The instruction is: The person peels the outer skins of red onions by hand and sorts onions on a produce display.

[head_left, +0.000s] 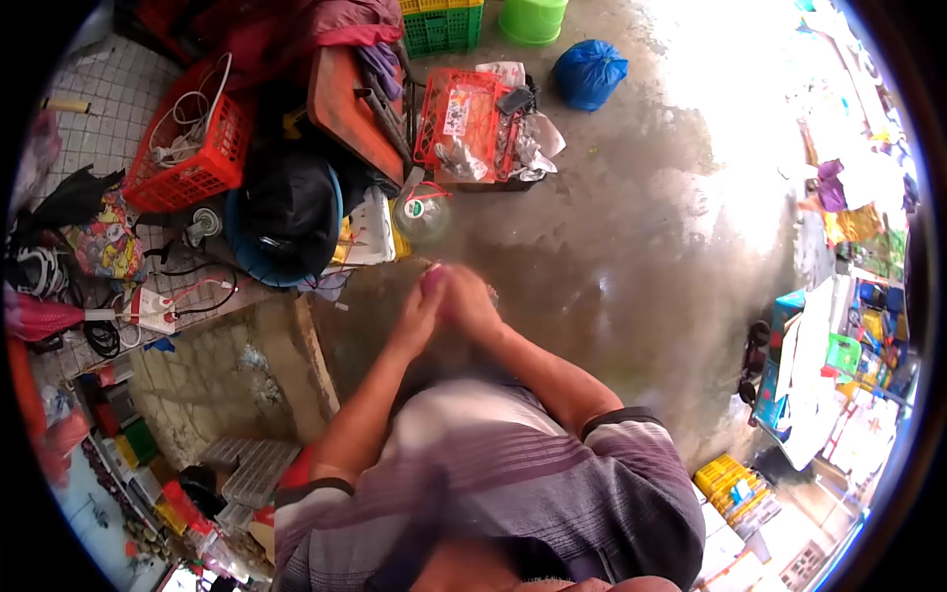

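Observation:
My two hands meet in front of my chest, over the wet grey floor. A small pink-purple thing shows between them, too small to make out. My left hand is closed around or against it, with the fingers bent. From the other side my right hand presses on the same thing, its fingers closed. The palms and most of the fingertips are hidden. Just beyond the hands stands a clear round container with a green and white label.
Red crates and a blue tub with a black bag are at the left. Ahead lie a red basket with papers and a blue bag. A crowded table stands at the right.

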Available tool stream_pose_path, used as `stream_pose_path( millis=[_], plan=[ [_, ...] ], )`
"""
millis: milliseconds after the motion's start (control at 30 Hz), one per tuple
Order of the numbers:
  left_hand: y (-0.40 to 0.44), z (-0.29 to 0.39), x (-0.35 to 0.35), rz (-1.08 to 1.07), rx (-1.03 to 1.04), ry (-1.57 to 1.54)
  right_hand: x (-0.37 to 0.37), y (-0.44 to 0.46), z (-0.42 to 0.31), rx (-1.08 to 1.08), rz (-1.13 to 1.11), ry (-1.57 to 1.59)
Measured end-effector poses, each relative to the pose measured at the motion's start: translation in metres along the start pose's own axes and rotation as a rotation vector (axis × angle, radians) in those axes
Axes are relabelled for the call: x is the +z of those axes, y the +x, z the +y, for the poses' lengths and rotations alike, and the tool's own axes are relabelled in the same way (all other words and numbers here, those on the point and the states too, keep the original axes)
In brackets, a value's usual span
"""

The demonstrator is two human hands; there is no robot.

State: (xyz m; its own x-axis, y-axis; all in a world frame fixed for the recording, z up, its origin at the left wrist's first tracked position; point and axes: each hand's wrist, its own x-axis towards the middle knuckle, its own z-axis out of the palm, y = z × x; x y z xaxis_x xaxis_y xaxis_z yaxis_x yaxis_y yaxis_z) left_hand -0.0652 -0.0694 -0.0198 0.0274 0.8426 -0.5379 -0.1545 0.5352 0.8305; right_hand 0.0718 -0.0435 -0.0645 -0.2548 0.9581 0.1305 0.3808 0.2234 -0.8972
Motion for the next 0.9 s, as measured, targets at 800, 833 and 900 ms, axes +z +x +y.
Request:
stream_pose_path(
  millis=[800,833,900],
  plan=[
    [0.077,0.035,0.02,0.039,-0.191,-0.455,-0.119,0.015,0.136,0.808,0.267,0.299],
    [0.079,0.038,0.012,0.022,-0.205,-0.465,-0.122,0.021,0.136,0.845,0.227,0.266],
    [0.088,0.041,-0.002,0.044,-0.246,-0.478,-0.122,0.032,0.144,0.874,0.192,0.24]
  ],
)
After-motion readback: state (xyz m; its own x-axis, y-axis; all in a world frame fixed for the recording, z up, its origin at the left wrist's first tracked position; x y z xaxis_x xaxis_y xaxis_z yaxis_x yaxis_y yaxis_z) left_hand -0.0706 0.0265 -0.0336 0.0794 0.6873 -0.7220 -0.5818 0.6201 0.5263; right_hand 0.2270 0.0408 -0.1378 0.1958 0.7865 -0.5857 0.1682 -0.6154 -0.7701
